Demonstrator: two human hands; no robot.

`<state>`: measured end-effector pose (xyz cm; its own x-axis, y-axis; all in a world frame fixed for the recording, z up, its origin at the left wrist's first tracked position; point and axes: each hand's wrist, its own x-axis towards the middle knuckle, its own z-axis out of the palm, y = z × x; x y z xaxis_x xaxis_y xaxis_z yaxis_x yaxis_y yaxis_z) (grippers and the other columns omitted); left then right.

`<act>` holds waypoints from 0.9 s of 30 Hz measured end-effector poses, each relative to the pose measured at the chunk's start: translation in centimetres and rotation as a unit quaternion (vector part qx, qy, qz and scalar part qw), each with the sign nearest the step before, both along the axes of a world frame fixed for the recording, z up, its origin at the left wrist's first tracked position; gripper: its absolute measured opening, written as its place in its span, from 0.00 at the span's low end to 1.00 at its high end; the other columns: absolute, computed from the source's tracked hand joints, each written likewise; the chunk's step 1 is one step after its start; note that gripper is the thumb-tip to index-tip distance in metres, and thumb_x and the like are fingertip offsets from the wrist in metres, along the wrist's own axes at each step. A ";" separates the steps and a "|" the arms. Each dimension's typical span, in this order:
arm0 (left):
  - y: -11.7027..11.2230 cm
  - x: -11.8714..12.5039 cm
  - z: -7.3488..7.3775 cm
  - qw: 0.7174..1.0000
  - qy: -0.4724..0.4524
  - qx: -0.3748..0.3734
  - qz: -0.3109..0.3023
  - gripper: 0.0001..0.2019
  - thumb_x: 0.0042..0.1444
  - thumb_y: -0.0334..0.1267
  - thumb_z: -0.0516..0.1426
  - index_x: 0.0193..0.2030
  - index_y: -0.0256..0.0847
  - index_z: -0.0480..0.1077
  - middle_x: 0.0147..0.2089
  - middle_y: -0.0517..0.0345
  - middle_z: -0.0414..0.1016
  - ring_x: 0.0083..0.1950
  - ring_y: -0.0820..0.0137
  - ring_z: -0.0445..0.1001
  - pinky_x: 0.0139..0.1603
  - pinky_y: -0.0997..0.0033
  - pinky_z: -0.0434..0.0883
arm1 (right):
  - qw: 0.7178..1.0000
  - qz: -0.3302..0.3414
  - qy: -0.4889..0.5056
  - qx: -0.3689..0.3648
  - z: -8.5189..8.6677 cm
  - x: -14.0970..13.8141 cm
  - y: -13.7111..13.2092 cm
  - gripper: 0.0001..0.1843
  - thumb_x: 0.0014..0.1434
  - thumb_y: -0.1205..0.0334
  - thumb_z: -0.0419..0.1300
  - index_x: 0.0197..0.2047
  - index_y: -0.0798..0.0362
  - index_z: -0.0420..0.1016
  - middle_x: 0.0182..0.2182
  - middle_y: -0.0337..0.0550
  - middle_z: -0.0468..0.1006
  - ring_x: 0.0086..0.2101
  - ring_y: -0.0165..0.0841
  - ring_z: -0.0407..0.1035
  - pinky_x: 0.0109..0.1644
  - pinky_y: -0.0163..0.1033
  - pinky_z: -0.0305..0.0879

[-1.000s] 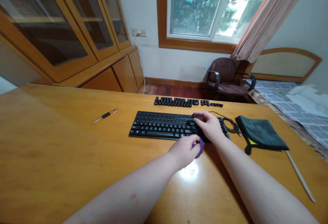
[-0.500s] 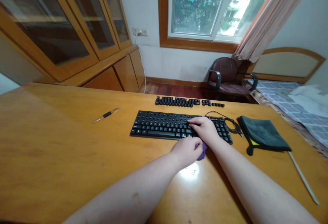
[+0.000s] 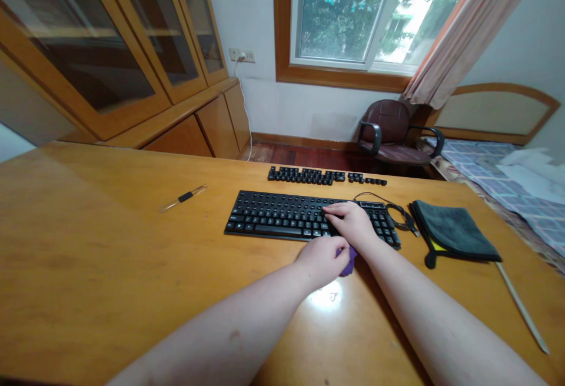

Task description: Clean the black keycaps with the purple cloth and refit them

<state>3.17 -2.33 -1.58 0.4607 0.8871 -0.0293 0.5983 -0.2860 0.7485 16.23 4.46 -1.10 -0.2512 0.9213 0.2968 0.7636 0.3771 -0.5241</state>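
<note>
A black keyboard (image 3: 273, 215) lies on the wooden desk. Its upper rows show bare key stems, while lower rows and the number pad carry keycaps. My right hand (image 3: 353, 222) rests over its right-centre part, thumb and fingertips drawn together at the upper key rows; whatever is between them is too small to make out. In front of the keyboard, my left hand (image 3: 321, 261) is closed around a crumpled purple cloth (image 3: 348, 263), just under the right wrist. Behind the keyboard stand rows of loose black keycaps (image 3: 304, 176).
A clear tool with a black grip (image 3: 184, 196) lies to the left on the desk (image 3: 110, 268). At right are a coiled cable (image 3: 401, 216), a folded dark grey cloth (image 3: 457, 230) and a thin pale strip (image 3: 523, 306). A chair (image 3: 388, 130) stands beyond the desk.
</note>
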 end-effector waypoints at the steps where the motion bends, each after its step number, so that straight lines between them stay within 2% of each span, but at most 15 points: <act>1: 0.0 0.0 0.0 1.000 -0.001 -0.001 -0.001 0.17 0.58 0.43 0.45 0.29 0.42 0.72 0.28 0.61 0.75 0.29 0.72 0.67 0.27 0.74 0.55 | 1.000 -0.002 0.002 -0.003 0.1 0.0 0.0 0.10 0.52 0.63 0.60 0.37 0.47 0.81 0.37 0.40 0.81 0.41 0.36 0.73 0.49 0.42 0.67; 7: 0.0 0.0 0.0 1.000 -0.008 0.001 -0.002 0.16 0.58 0.42 0.45 0.29 0.43 0.71 0.28 0.62 0.75 0.29 0.72 0.68 0.27 0.74 0.56 | 0.997 -0.036 0.040 -0.057 -0.2 0.0 0.3 0.09 0.50 0.63 0.62 0.36 0.47 0.81 0.37 0.39 0.81 0.41 0.36 0.73 0.50 0.43 0.67; 10: 0.0 0.1 0.0 1.000 -0.001 0.002 -0.002 0.16 0.58 0.42 0.45 0.29 0.43 0.71 0.29 0.62 0.75 0.29 0.72 0.68 0.27 0.74 0.56 | 0.995 -0.027 0.061 -0.071 -0.4 0.0 0.6 0.09 0.50 0.65 0.61 0.35 0.47 0.81 0.37 0.38 0.81 0.41 0.35 0.74 0.51 0.42 0.67; 15: 0.0 0.0 0.0 1.000 0.008 0.008 -0.003 0.16 0.58 0.43 0.45 0.30 0.44 0.72 0.29 0.62 0.75 0.29 0.72 0.69 0.27 0.73 0.56 | 0.999 0.004 0.031 -0.034 -0.4 0.0 0.5 0.10 0.52 0.66 0.59 0.36 0.48 0.80 0.38 0.38 0.81 0.42 0.35 0.73 0.52 0.42 0.66; 23: 0.0 0.0 0.2 1.000 0.027 0.000 -0.007 0.16 0.59 0.42 0.45 0.31 0.43 0.72 0.31 0.62 0.76 0.31 0.72 0.69 0.28 0.74 0.57 | 1.000 -0.007 0.007 -0.016 -0.2 -0.1 0.2 0.09 0.53 0.63 0.60 0.37 0.48 0.80 0.37 0.39 0.81 0.41 0.36 0.74 0.50 0.43 0.67; 27: 0.0 0.1 0.3 0.999 0.033 -0.003 -0.009 0.16 0.59 0.42 0.45 0.31 0.43 0.72 0.31 0.61 0.76 0.31 0.71 0.70 0.29 0.73 0.58 | 1.000 0.011 0.001 0.010 -0.2 -0.1 0.2 0.09 0.52 0.65 0.60 0.35 0.49 0.81 0.36 0.40 0.81 0.40 0.35 0.74 0.50 0.42 0.67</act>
